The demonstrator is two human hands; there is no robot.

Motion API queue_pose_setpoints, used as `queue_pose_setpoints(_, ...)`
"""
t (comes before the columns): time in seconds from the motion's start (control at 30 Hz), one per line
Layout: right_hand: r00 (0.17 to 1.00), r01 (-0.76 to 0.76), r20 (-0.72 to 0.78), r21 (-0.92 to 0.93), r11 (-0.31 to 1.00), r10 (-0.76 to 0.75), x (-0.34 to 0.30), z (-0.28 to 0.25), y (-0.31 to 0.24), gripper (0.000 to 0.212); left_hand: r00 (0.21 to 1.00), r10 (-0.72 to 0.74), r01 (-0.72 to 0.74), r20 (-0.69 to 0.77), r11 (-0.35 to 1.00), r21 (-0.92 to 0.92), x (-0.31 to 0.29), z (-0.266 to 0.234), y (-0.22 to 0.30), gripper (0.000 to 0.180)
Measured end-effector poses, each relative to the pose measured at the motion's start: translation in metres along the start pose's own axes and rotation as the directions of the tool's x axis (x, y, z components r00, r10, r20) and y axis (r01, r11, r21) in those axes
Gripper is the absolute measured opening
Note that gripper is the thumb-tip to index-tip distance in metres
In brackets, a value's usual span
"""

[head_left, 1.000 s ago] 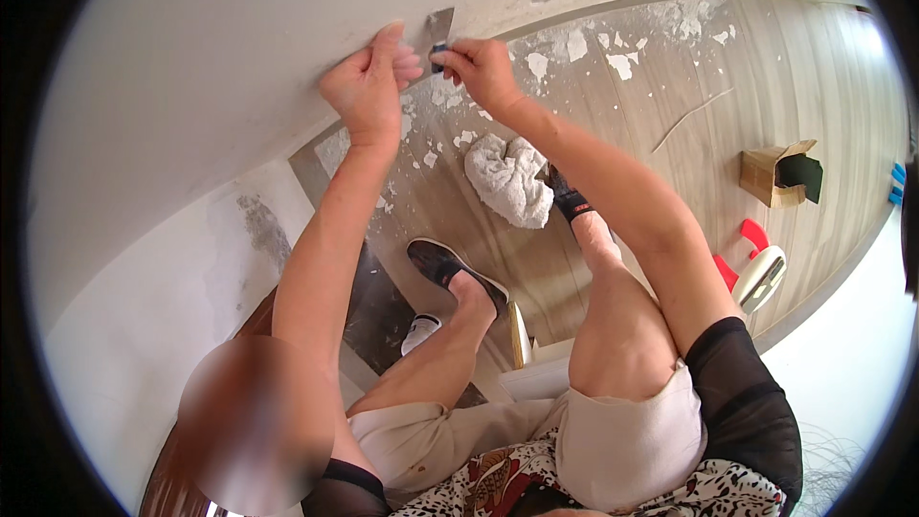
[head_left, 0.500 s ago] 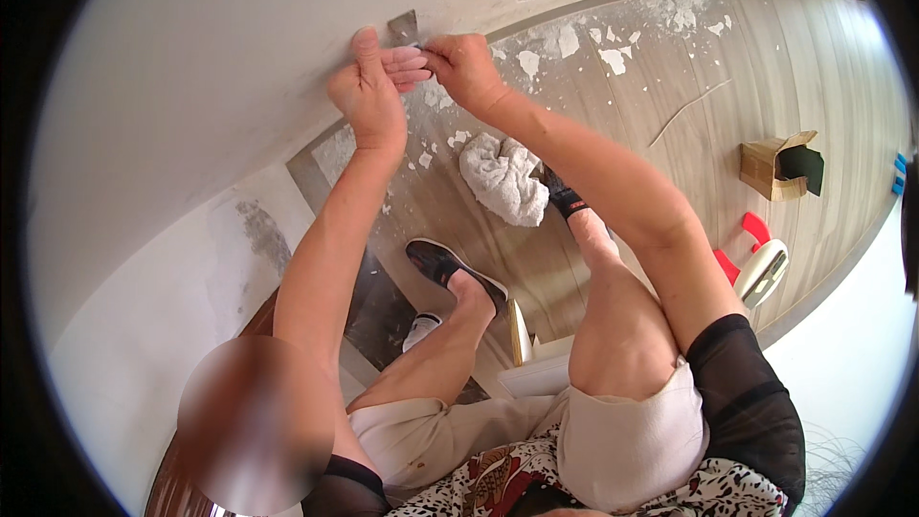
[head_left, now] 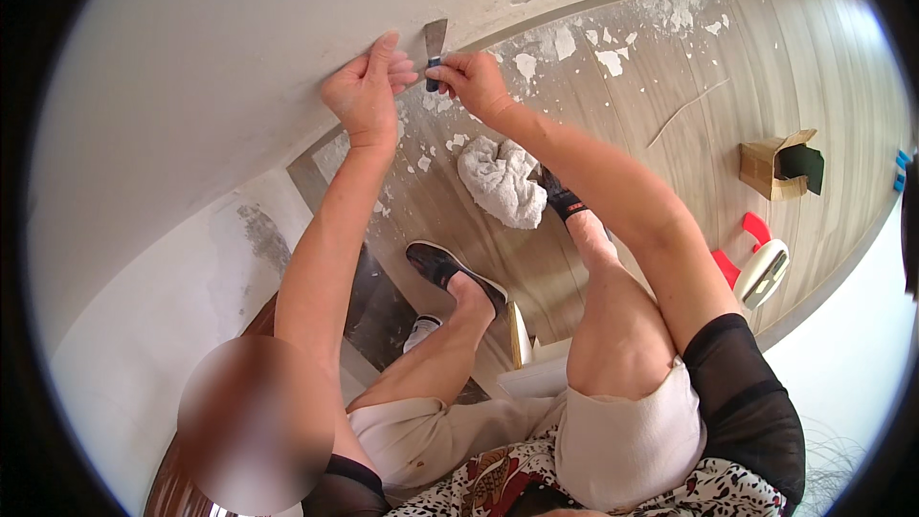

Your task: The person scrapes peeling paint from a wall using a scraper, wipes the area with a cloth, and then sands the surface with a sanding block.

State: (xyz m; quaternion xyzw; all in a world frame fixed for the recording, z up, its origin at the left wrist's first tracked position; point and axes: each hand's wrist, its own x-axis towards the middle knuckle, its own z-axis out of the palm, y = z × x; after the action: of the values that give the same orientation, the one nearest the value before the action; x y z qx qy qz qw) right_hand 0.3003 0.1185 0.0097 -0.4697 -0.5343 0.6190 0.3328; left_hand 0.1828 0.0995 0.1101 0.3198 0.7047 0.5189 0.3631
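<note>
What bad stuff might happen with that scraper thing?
The right hand holds the scraper with its metal blade close to the open left hand. If it slipped, it might nick that hand.

White flakes lie on the floor; they could perhaps be slippery underfoot.

A crumpled cloth lies right next to one shoe, so a foot might catch on it.

A narrow gap separates the left hand from the scraper in the right hand, with the wall hemming the left. A crumpled towel blocks floor between the forearms; rightward, a passage toward the cardboard box holds a thin strip.
</note>
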Motion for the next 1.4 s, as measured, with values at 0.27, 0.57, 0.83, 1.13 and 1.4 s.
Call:
queue_pose_setpoints(0.27, 0.984, 0.165, -0.059, -0.038, 0.986, -0.167, 0.015, -0.010, -0.008, 0.016, 0.987, -0.080, 0.088, 0.136, 0.995, -0.053, -0.006, -0.001, -0.006, 0.054)
queue_pose_setpoints(0.57, 0.963, 0.254, -0.042, -0.197, 0.947, -0.267, 0.012, -0.021, -0.014, 0.015, 0.990, -0.069, 0.067, 0.125, 0.998, 0.019, -0.003, 0.004, -0.011, 0.051)
queue_pose_setpoints(0.83, 0.974, 0.151, -0.077, -0.475, 0.867, -0.212, -0.011, -0.051, 0.004, 0.014, 0.981, -0.085, 0.060, 0.173, 0.988, 0.143, 0.003, 0.009, -0.017, 0.048)
queue_pose_setpoints(1.13, 0.906, 0.283, -0.192, -0.389, 0.877, -0.378, -0.014, -0.051, -0.003, 0.011, 0.982, -0.142, 0.133, 0.123, 0.988, 0.079, 0.000, 0.031, -0.020, 0.067)
queue_pose_setpoints(1.4, 0.941, 0.038, -0.312, -0.294, 0.955, -0.133, -0.045, -0.063, 0.026, 0.018, 0.975, -0.140, 0.133, 0.171, 0.990, 0.055, -0.001, 0.045, -0.012, 0.069)
